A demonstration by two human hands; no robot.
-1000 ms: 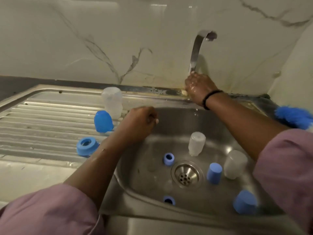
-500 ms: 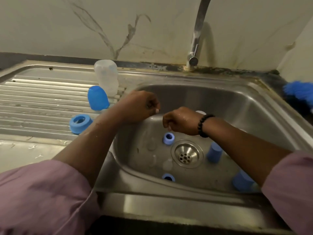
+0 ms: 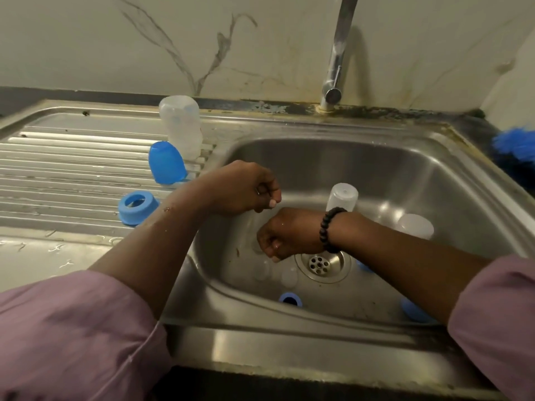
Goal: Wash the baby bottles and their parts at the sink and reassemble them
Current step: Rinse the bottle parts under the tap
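1. The sink (image 3: 434,180) holds bottles (image 3: 343,196) and blue caps (image 3: 290,299), some hidden under the right arm.
2. A bottle, cap and ring (image 3: 137,205) stand on the drainboard (image 3: 72,157).
3. The left hand (image 3: 246,189) is clenched; whether it holds anything is unclear.
4. The right hand (image 3: 286,234) is curled, contents hidden.
5. No writing is readable.

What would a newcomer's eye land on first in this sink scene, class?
Probably the two hands over the steel sink: the left hand by its left wall, the right hand, with a black bead bracelet, lower, near the drain. Next, the bright blue parts: a cap and ring on the draining board beside an upturned clear bottle.
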